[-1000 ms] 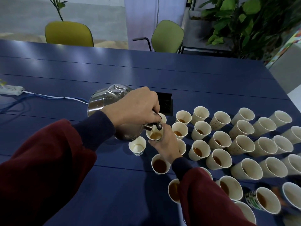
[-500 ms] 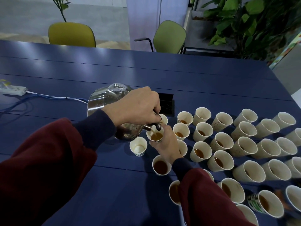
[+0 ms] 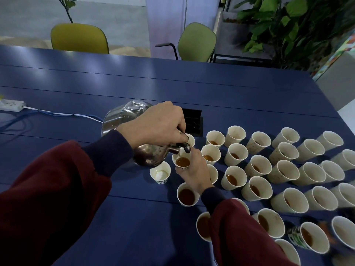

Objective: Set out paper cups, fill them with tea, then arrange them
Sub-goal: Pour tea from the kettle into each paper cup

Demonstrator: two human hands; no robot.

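Left grip: left hand [image 3: 159, 125], centre of frame, fingers curled tight over the kettle's handle; the handle itself is hidden under the hand.
Kettle: steel kettle [image 3: 123, 117] is tipped, long axis running from upper left to lower right, with the spout [image 3: 185, 147] at the lower right end.
Right grip: right hand [image 3: 194, 169] comes in from the lower right, fingers wrapped round the wall of one cup [image 3: 182, 162]. Cannot tell whether it is lifted or standing.
Key relation: the spout mouth sits just above the cup's far rim, and the cup lies just lower right of the left grip. Amber tea stands high in it.
Judgement: this fill looks near done; the next move likely calls for levelling the kettle first.
In the way: an empty cup [image 3: 160, 172] sits under the kettle's belly, just left of the held one. A filled cup [image 3: 187, 194] sits beside the right wrist.
Field: rows of cups [image 3: 284, 169] spread right across the blue table [image 3: 211, 89]. Those nearer the hands hold tea; those at the far right look dry.
Outskirts: black socket box [image 3: 193, 120] behind the left hand; power strip [image 3: 11, 105] at the left edge.
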